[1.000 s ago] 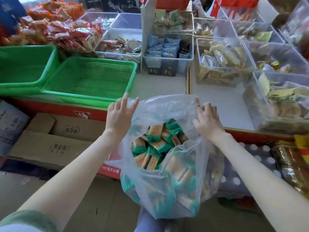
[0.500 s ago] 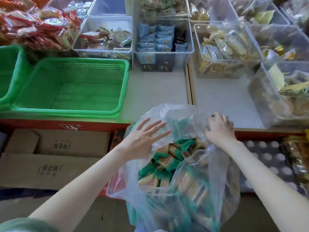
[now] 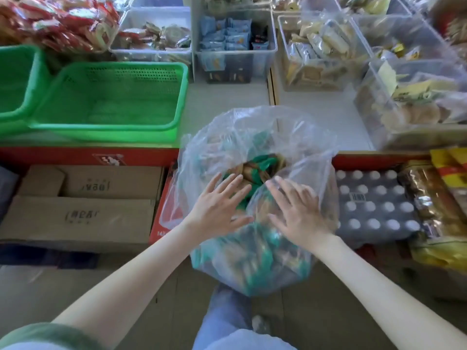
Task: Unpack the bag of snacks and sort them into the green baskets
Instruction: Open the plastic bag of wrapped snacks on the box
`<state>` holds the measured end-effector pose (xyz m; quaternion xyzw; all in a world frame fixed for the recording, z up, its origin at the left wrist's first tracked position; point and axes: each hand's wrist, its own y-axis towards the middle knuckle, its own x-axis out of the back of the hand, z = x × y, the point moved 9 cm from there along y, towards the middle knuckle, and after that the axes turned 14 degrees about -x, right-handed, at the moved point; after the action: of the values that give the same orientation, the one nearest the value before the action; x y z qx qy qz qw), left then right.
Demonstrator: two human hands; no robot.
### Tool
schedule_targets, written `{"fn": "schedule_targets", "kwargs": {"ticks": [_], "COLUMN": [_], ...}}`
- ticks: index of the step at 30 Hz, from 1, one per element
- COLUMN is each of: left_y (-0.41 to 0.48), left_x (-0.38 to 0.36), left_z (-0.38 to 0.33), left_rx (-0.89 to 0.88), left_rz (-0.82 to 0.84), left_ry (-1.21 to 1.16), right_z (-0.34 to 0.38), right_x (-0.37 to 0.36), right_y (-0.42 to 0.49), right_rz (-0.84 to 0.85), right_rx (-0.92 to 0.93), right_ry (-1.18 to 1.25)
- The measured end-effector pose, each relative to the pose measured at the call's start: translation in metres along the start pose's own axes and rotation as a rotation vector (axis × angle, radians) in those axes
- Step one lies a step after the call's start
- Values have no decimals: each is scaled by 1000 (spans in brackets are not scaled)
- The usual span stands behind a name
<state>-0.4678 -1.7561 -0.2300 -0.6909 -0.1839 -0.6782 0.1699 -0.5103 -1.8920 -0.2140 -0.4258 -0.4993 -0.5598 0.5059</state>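
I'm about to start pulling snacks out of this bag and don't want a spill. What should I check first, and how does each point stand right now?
1. Bag mouth open: ok. Green-wrapped snacks show through the opening.
2. Left hand free: ok. Its fingers are spread at the opening and hold nothing.
3. Right hand free: ok. Its fingers are spread flat against the bag's plastic.
4. Green basket ready: ok. It sits upright, and no snacks show in it.
5. Bag supported from below: cannot tell. Its underside is hidden.
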Motion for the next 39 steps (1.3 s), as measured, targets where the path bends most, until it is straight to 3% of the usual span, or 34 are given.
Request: {"fn": "schedule_targets", "kwargs": {"ticks": [4,8,20,25,34,39], "left_y": [-40,-71,-97,-88,-53,-18], "left_x": [-38,-55,-151,-150,-105,-76], "left_z": [-55,-94,-162,-147,-94,-58], "left_rx": [67,141,-20,-36,45,77], "left_rz": [85,-44,-176,-374,-510,-545], "left_ry": [31,91,306,325,360,352], "right_z": [20,17,7,12,1,-16], "right_x": [-30,-67,-155,-164,-120,-90], "right_y": [-88,-143,-170,-147,-91,-38], "right_rz": [29,139,18,-155,-242,-308], "right_rx": [92,66,-126,-160,-143,-211], "right_ry": [-31,-94,-252,-393,-91,-146]}}
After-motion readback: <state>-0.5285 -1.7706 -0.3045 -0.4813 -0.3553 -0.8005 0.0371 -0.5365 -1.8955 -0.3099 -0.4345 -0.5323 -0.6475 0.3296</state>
